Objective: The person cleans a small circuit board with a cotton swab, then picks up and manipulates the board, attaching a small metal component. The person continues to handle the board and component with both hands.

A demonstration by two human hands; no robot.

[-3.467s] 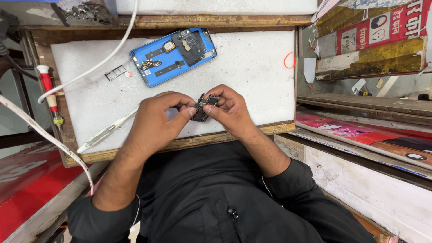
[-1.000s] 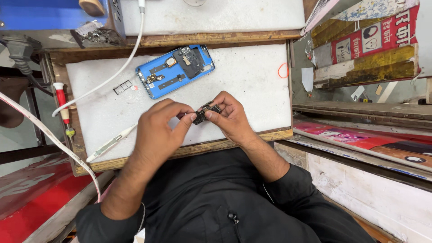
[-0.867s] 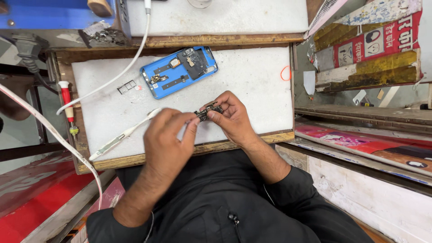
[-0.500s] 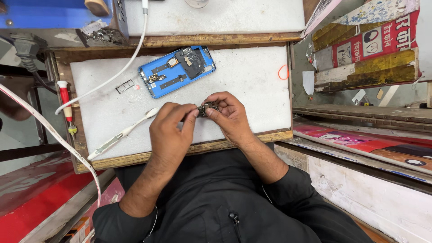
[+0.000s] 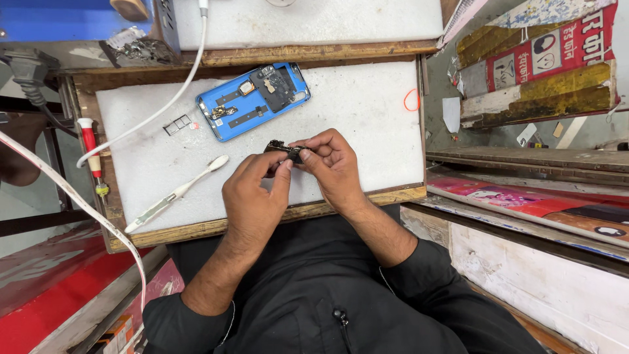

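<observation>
White-topped bench (image 5: 367, 111) with a wooden rim, filling the middle of the view. At 11 o'clock on it, an opened blue phone (image 5: 253, 100), back off and dark inner parts showing, lying at the same slant as half a second ago. White cable (image 5: 164, 108) curving down from 12 o'clock toward 9. White toothbrush (image 5: 175, 193) at 8 o'clock, head pointing toward the hands, unmoved since the earlier frame. Red-handled screwdriver (image 5: 92, 154) upright at the bench's 9 o'clock edge. Left hand (image 5: 252, 200) and right hand (image 5: 334, 167) meeting over the bench near its 6 o'clock rim, in much the same place as half a second ago. Between them, lifted off the surface, a small dark component (image 5: 283, 151), at 5 o'clock from the phone and well apart from it. Fingers of both hands closed on it: left thumb and forefinger pinching its near end, right fingertips (image 5: 306, 156) clamped on its right end. Small metal card tray (image 5: 178, 124) at 9 o'clock of the phone. Thin orange band (image 5: 411, 99) at 3 o'clock
</observation>
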